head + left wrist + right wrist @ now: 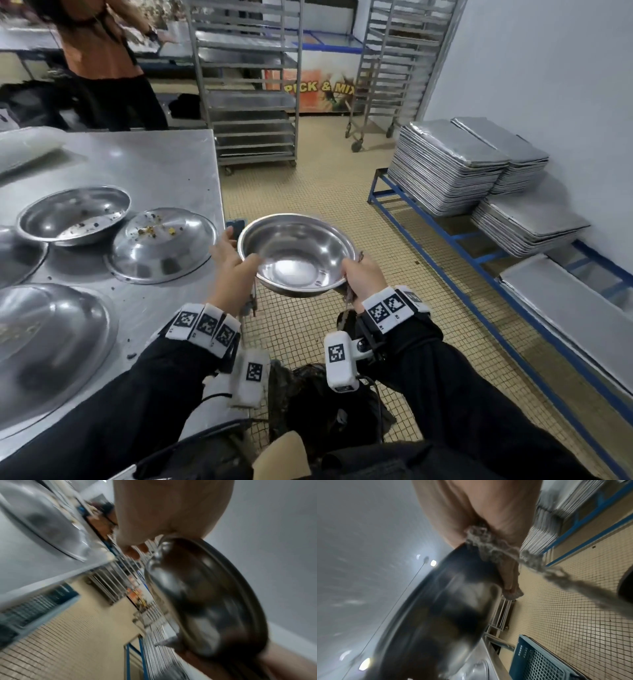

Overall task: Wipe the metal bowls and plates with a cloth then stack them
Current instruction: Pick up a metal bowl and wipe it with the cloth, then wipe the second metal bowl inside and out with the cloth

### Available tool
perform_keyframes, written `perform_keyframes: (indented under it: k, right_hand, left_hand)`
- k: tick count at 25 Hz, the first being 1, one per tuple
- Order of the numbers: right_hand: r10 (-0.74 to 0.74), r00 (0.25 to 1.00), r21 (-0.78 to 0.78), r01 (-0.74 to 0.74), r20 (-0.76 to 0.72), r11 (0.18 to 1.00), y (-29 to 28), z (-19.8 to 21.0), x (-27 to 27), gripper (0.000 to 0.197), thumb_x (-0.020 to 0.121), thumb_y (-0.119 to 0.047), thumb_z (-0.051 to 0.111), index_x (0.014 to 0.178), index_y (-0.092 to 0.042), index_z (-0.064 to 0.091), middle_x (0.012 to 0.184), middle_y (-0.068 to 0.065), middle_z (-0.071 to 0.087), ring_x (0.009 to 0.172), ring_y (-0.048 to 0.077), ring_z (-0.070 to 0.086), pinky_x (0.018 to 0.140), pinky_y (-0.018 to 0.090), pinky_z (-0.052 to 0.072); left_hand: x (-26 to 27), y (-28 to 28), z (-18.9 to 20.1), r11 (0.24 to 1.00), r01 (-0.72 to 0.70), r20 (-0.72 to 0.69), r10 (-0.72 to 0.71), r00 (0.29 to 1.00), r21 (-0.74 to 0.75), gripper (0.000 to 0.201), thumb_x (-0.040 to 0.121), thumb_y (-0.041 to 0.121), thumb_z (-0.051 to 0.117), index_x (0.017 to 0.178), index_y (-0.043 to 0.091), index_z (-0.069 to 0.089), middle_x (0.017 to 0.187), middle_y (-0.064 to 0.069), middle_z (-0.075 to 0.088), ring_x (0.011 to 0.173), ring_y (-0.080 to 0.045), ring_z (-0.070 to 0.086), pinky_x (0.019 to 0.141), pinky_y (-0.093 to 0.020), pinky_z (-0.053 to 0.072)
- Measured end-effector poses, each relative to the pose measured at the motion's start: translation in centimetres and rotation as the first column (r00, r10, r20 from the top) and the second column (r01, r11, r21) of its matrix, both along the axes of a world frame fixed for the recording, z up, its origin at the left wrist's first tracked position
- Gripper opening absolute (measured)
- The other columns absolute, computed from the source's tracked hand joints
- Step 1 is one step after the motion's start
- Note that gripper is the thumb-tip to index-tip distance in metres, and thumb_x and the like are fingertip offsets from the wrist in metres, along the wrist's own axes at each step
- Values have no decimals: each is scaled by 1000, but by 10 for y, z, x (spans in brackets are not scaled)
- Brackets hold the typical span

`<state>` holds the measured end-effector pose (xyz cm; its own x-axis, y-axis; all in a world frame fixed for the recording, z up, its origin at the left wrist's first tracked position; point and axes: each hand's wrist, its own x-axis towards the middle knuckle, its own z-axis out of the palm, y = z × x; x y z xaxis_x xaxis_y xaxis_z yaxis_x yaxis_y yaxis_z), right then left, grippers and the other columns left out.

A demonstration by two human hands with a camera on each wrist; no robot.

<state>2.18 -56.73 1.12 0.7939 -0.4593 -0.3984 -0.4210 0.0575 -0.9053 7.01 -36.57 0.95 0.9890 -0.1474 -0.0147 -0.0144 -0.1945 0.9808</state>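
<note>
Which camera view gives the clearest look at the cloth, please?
The right wrist view: the grey cloth is bunched in the right hand against the bowl, one end trailing. The head view shows only a scrap below that hand; the left wrist view shows a blurred tip.

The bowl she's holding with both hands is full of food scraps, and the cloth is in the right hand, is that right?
Not quite. The bowl held by the left hand and right hand looks clean and empty in the head view. The cloth is indeed in the right hand.
</note>
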Motion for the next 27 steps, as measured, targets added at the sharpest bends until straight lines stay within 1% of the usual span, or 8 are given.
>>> perform_keyframes:
  k: [2, 5, 9, 11, 14, 16, 21, 27]
  right_hand:
    - [174, 984, -45, -175, -24, 984, 22, -4, 13, 32, 78, -15, 50, 110, -14, 50, 102, 16, 62, 77, 27, 60, 61, 36, 52]
    - [387, 920, -153, -393, -63, 907, 67, -12, 33, 27, 84, -18, 50, 111, -15, 50, 99, 15, 63, 69, 23, 61, 56, 32, 50]
    - [544, 837, -292, -534, -54, 793, 124, -29, 48, 22, 90, -15, 54, 111, -19, 51, 94, 4, 62, 65, 13, 60, 40, 14, 44]
    - [593, 805, -315, -570, -28, 759, 145, -39, 52, 24, 89, -15, 58, 110, -25, 52, 95, 3, 64, 70, 14, 62, 47, 17, 49]
    - [643, 763, -357, -618, -58, 701, 167, -58, 59, 33, 83, -25, 66, 111, -33, 51, 103, 3, 65, 87, 24, 65, 77, 43, 57]
    - [678, 729, -375, -657, -96, 654, 172, -70, 65, 46, 81, -29, 67, 122, -34, 47, 110, 3, 63, 94, 25, 64, 85, 47, 54]
    - [685, 723, -437, -646, -90, 625, 182, -79, 72, 44, 89, -21, 62, 131, -23, 48, 120, 4, 62, 106, 23, 60, 96, 45, 47]
    - [632, 764, -634, -554, -129, 539, 173, -59, 79, 52, 93, -30, 54, 141, -25, 33, 120, 9, 37, 99, 23, 50, 88, 32, 44]
  left_hand:
    - [1, 40, -3, 999, -28, -39, 29, 999, 32, 52, 88, 7, 54, 136, 14, 36, 125, -8, 47, 97, -15, 53, 91, -37, 51]
    - [-8, 107, -19, 972, -125, -48, 137, 989, 201, 51, 90, 7, 57, 137, 13, 38, 95, 0, 59, 81, -18, 59, 82, -42, 53]
    - [-33, 173, -36, 923, -232, -16, 248, 969, 306, 52, 88, 8, 63, 133, 16, 39, 92, -2, 64, 74, -13, 61, 58, -22, 50]
    - [-42, 194, -46, 883, -243, 14, 259, 966, 401, 53, 87, 11, 66, 132, 15, 39, 101, -2, 64, 80, -15, 63, 65, -15, 47]
    - [-49, 214, -59, 811, -231, 7, 270, 963, 537, 55, 86, 19, 68, 133, 11, 39, 100, 1, 60, 92, -20, 61, 83, -29, 45]
    - [-50, 218, -66, 777, -212, -17, 275, 961, 593, 55, 88, 22, 66, 133, 12, 37, 97, -2, 63, 90, -22, 62, 83, -32, 48]
    - [-47, 221, -73, 730, -199, -43, 299, 953, 654, 48, 92, 27, 60, 132, 13, 39, 103, -8, 68, 95, -27, 66, 86, -40, 51]
    - [-34, 224, -53, 633, -139, -73, 297, 952, 762, 53, 96, 47, 46, 138, 16, 39, 122, -8, 64, 109, -29, 61, 91, -44, 50]
